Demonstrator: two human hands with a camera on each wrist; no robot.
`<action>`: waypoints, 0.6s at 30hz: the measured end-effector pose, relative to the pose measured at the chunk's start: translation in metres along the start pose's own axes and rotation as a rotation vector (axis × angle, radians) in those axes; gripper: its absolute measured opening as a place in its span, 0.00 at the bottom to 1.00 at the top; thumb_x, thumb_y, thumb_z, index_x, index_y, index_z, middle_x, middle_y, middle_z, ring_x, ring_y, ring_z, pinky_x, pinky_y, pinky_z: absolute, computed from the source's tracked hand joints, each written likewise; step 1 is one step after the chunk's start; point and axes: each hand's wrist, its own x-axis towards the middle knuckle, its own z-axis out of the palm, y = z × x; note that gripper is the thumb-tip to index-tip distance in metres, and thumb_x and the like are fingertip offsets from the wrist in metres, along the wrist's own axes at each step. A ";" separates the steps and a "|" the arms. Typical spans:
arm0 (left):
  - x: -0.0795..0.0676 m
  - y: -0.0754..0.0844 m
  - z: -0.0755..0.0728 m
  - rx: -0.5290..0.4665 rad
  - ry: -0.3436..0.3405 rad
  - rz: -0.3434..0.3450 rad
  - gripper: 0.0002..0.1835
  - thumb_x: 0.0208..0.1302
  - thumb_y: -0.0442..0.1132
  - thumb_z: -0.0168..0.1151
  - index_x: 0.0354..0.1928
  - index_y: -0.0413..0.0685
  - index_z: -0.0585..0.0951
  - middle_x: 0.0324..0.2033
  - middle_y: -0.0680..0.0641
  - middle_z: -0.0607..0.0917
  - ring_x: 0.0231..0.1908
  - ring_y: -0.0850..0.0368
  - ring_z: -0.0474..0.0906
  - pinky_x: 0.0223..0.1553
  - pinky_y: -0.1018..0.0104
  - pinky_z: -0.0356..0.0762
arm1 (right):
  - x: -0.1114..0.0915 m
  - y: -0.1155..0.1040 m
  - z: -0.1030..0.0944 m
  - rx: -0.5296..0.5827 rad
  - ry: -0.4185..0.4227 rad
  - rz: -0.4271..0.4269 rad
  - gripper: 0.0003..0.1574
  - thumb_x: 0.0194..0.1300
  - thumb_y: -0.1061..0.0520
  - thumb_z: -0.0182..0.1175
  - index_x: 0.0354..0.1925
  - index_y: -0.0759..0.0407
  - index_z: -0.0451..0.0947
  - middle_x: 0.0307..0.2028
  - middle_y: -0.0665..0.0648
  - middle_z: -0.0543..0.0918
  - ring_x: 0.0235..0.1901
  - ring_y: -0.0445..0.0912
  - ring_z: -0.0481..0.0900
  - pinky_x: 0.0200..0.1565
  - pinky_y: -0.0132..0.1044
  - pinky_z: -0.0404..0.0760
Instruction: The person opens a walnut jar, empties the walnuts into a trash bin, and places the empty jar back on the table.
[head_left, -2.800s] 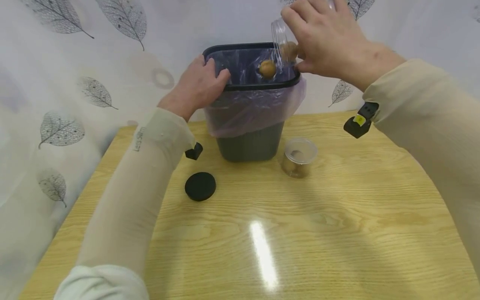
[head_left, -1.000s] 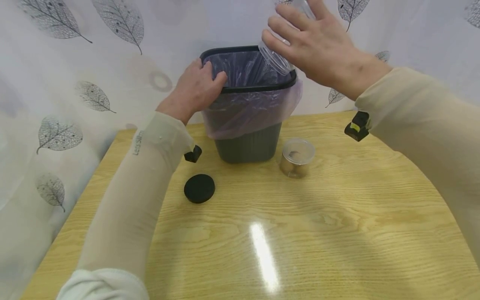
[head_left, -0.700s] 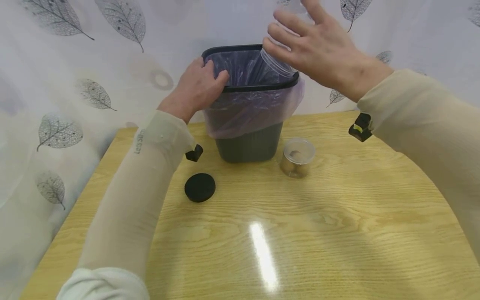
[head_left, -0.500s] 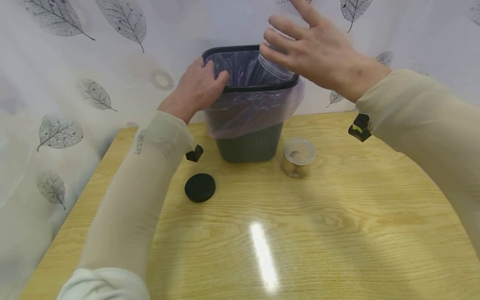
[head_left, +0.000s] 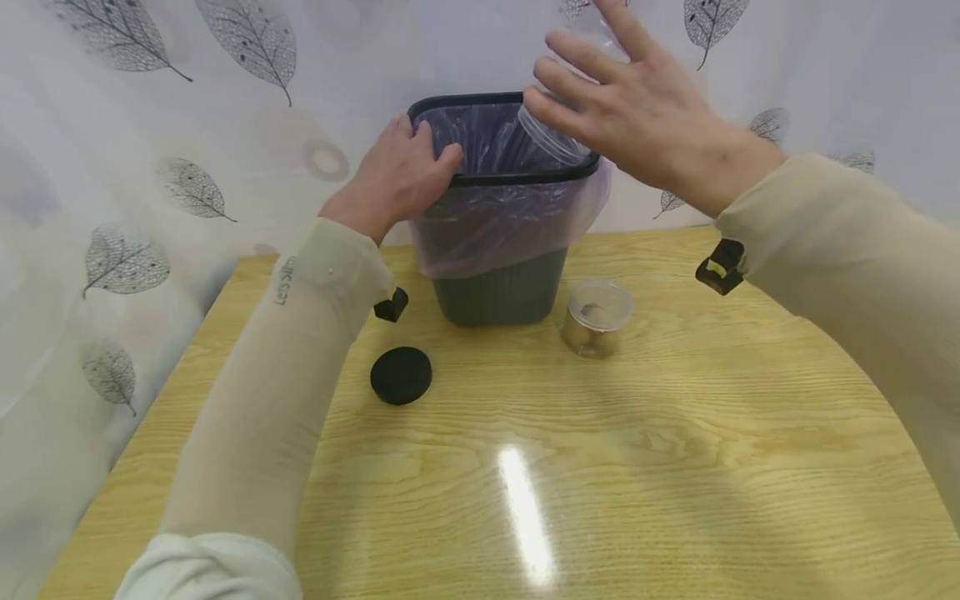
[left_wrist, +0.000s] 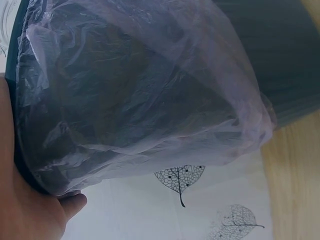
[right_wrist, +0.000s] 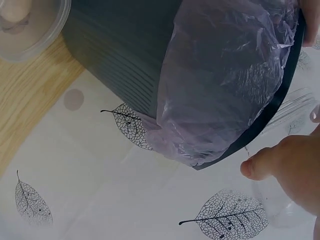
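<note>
At the back of the table stands a dark trash bin [head_left: 498, 296], lined with a thin purple bag [head_left: 510, 233] folded over its rim. My left hand [head_left: 397, 175] grips the rim at the left corner, as the left wrist view also shows. Over the bin's right side my right hand [head_left: 645, 117] holds a clear plastic jar [head_left: 551, 137] tipped mouth down, its ribbed neck at the opening. The thumb [right_wrist: 260, 165] lies along the jar's side in the right wrist view. Much of the jar is hidden behind the fingers. No contents show in its visible part.
A second clear jar [head_left: 597, 321] with round brown things inside stands on the wooden table [head_left: 615, 467], just right of the bin. A round black lid [head_left: 401, 375] lies in front of the bin to the left. A leaf-patterned white cloth [head_left: 360, 50] hangs close behind.
Round brown things seen in and dropping from the jar's mouth at first are out of sight now. The right hand tipped the jar further down and spread its fingers. The left hand stayed put.
</note>
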 end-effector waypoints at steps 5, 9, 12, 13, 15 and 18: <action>0.003 0.000 0.000 0.001 -0.002 -0.007 0.43 0.73 0.63 0.18 0.77 0.38 0.35 0.77 0.37 0.32 0.78 0.45 0.27 0.78 0.55 0.31 | -0.006 -0.003 0.002 0.113 0.089 0.098 0.48 0.58 0.74 0.60 0.72 0.55 0.55 0.71 0.61 0.64 0.74 0.55 0.55 0.77 0.56 0.40; 0.006 0.000 0.001 0.000 0.005 0.000 0.43 0.72 0.62 0.18 0.77 0.37 0.36 0.77 0.37 0.33 0.78 0.44 0.27 0.78 0.55 0.31 | -0.009 -0.006 0.004 0.195 0.155 0.176 0.45 0.59 0.71 0.61 0.71 0.56 0.57 0.69 0.61 0.66 0.73 0.55 0.57 0.76 0.57 0.45; 0.008 -0.001 0.001 -0.004 0.005 -0.002 0.43 0.72 0.62 0.18 0.77 0.37 0.36 0.77 0.37 0.33 0.78 0.45 0.27 0.78 0.55 0.32 | -0.011 -0.006 0.005 0.239 0.163 0.221 0.48 0.58 0.67 0.65 0.72 0.57 0.56 0.69 0.62 0.65 0.73 0.56 0.56 0.76 0.59 0.46; 0.008 -0.001 0.001 -0.007 0.006 -0.004 0.43 0.72 0.63 0.18 0.77 0.37 0.37 0.78 0.37 0.33 0.78 0.45 0.28 0.78 0.55 0.32 | -0.011 -0.006 0.005 0.267 0.160 0.242 0.49 0.57 0.65 0.67 0.73 0.58 0.55 0.69 0.63 0.64 0.73 0.57 0.56 0.75 0.60 0.46; 0.009 -0.002 0.001 -0.008 0.006 -0.007 0.43 0.72 0.63 0.18 0.77 0.37 0.37 0.78 0.37 0.33 0.78 0.45 0.28 0.78 0.55 0.32 | -0.013 -0.007 0.004 0.362 0.158 0.300 0.52 0.55 0.63 0.69 0.73 0.59 0.55 0.69 0.64 0.64 0.72 0.58 0.57 0.75 0.61 0.45; 0.010 -0.002 0.001 -0.011 0.009 -0.007 0.43 0.72 0.62 0.18 0.77 0.37 0.37 0.78 0.37 0.33 0.78 0.45 0.28 0.78 0.55 0.33 | -0.015 -0.008 0.001 0.537 0.164 0.397 0.55 0.53 0.60 0.72 0.73 0.60 0.55 0.69 0.65 0.65 0.70 0.61 0.58 0.75 0.61 0.41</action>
